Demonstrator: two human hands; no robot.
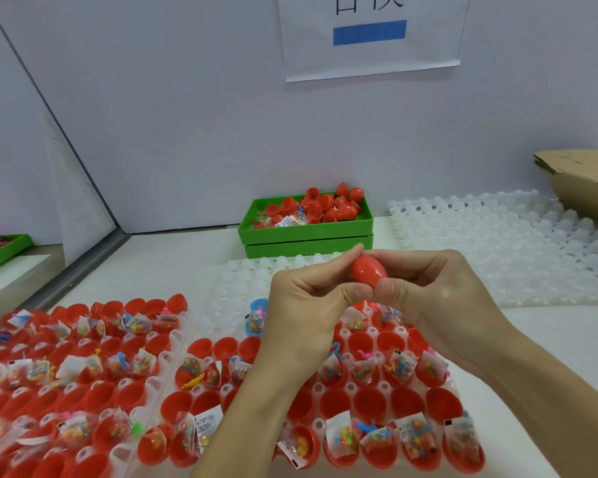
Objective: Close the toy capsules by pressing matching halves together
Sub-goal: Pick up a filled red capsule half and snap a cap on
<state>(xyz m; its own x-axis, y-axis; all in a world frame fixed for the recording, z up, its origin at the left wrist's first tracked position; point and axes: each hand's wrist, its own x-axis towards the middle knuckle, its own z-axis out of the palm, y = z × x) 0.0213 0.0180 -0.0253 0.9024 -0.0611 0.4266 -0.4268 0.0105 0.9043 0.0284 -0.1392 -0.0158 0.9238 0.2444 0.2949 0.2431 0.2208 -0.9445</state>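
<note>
A red egg-shaped capsule (368, 269) is held above the table's middle, its two halves joined. My left hand (304, 301) grips its left end with curled fingers and thumb. From the other side my right hand (435, 294) grips its right end, thumb on the near side. Below my hands a white tray (351, 388) carries several open red halves, some with small toy packets (399, 365) inside. One blue half (258, 317) with a packet stands just left of my left hand.
A second tray of red halves and packets (66, 367) lies at the left. A green box (306, 229) with loose red halves stands at the back. Empty white trays (497, 243) lie at the right, below a cardboard box (584, 181).
</note>
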